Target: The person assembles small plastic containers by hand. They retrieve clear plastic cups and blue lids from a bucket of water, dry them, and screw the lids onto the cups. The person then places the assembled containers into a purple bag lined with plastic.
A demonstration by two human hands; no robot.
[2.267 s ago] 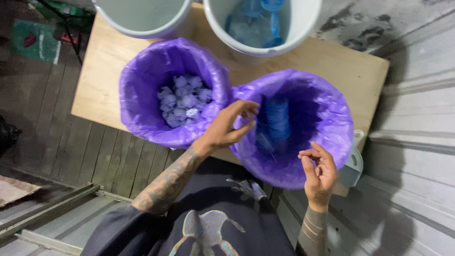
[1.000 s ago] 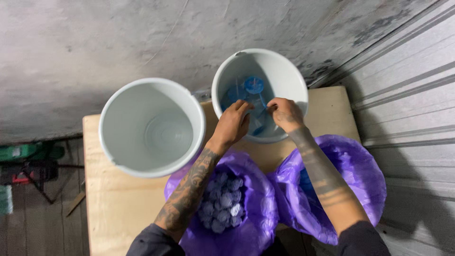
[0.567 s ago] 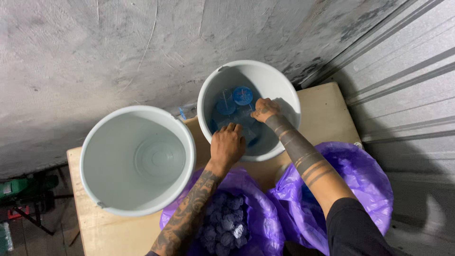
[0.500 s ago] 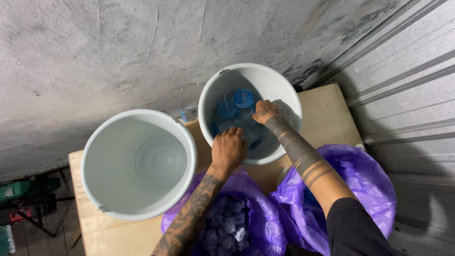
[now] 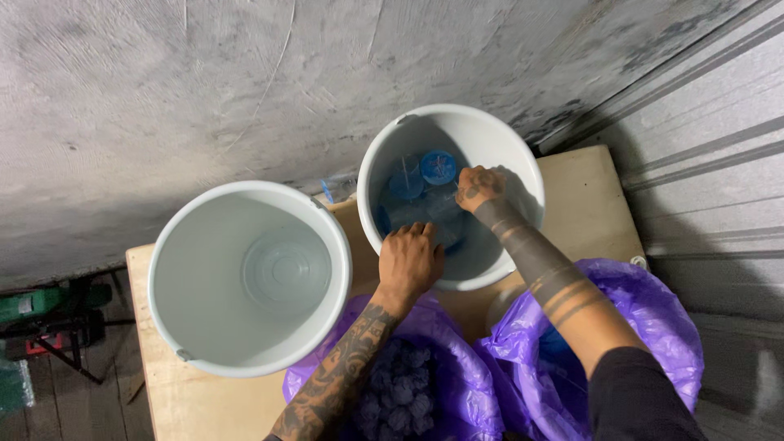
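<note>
Since two seconds ago both hands have left the purple bags at the bottom of the frame, the right hand [image 5: 478, 186] now reaching deep into the upper-right white bucket [image 5: 523, 159] among blue pieces, the left hand [image 5: 410, 263] gripping its near rim.

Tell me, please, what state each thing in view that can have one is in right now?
Left bucket: upright, empty.
Right bucket: upright, holds blue pieces.
Left bag: open, holds crumpled bits.
Right bag: open.
Left hand: on the right bucket's rim.
Right hand: reaching inside.
</note>
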